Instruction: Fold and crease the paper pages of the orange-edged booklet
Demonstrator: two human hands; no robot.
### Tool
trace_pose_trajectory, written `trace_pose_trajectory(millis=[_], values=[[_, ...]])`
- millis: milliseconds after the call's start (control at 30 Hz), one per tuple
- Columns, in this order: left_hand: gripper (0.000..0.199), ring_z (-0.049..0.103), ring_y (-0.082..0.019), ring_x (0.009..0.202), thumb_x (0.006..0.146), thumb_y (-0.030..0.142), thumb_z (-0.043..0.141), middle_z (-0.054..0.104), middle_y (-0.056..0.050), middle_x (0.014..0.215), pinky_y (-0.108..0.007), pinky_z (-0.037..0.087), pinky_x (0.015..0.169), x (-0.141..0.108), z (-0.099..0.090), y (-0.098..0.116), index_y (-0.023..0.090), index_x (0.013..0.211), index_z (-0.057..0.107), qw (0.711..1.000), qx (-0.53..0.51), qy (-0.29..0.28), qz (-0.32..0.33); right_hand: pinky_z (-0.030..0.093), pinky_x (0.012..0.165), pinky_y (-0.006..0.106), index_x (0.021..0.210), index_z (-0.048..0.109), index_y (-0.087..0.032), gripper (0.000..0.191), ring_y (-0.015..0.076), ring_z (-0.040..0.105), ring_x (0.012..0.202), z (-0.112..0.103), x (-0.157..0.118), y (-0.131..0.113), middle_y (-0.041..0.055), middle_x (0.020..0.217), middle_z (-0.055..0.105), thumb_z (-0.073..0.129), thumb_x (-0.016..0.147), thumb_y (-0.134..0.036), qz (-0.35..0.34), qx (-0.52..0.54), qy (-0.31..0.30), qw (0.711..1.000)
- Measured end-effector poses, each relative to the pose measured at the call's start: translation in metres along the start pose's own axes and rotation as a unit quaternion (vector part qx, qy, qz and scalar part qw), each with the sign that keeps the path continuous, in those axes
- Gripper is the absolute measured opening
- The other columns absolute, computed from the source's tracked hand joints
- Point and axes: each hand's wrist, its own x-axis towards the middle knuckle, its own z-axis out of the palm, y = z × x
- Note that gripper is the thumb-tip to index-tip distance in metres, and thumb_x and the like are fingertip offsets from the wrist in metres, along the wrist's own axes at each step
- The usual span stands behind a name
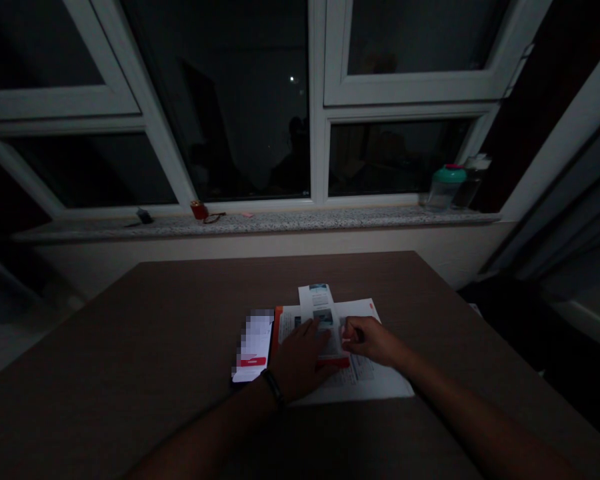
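A printed sheet or booklet lies on the brown table, with an orange strip along its left side. On top of it rests a narrow folded leaflet with pictures and a red lower end. My left hand, a dark band at its wrist, lies flat over the leaflet with its fingers spread. At the leaflet's right edge, my right hand is closed with curled fingers; what it pinches, if anything, is too dark to make out. A lit phone lies just left of the booklet.
The wooden table reaches to the wall below a window. On the speckled sill stand a teal-lidded bottle and another bottle at the right. A small red object and a dark item sit at the left.
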Motion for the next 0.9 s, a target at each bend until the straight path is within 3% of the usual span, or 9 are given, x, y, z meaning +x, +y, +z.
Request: trace_pose_trajectory(millis=[233,633,900], values=[[0.064,0.035,-0.038,0.138,0.09,0.06,0.054,0.037,-0.018,0.15,-0.055,0.035,0.109,0.004,-0.002,-0.001,0.019,0.137,0.045,0.999,0.013,-0.007,-0.032,0.033,0.054,0.022,0.075,0.051,-0.02,0.015,0.0123,0.047,0.059,0.007,0.01,0.003,-0.0044,0.065,0.053,0.066,0.078,-0.02,-0.01,-0.041,0.067,0.997],[0.063,0.035,-0.038,0.138,0.092,0.063,0.048,0.038,-0.019,0.149,-0.055,0.036,0.109,0.004,0.001,0.0,0.018,0.135,0.046,0.999,0.018,0.01,-0.031,0.033,0.053,0.021,0.071,0.053,-0.019,0.015,0.0109,0.046,0.058,0.004,0.002,-0.004,-0.0045,0.065,0.052,0.068,0.073,-0.017,0.0,-0.002,-0.005,1.0],[0.06,0.036,-0.039,0.137,0.092,0.06,0.051,0.037,-0.018,0.15,-0.056,0.039,0.106,0.003,0.003,-0.003,0.018,0.135,0.046,0.999,0.028,0.013,-0.021,0.033,0.053,0.021,0.073,0.051,-0.02,0.015,0.0116,0.047,0.058,0.005,0.009,0.0,-0.0045,0.064,0.052,0.065,0.077,-0.02,0.007,-0.035,0.059,0.998]])
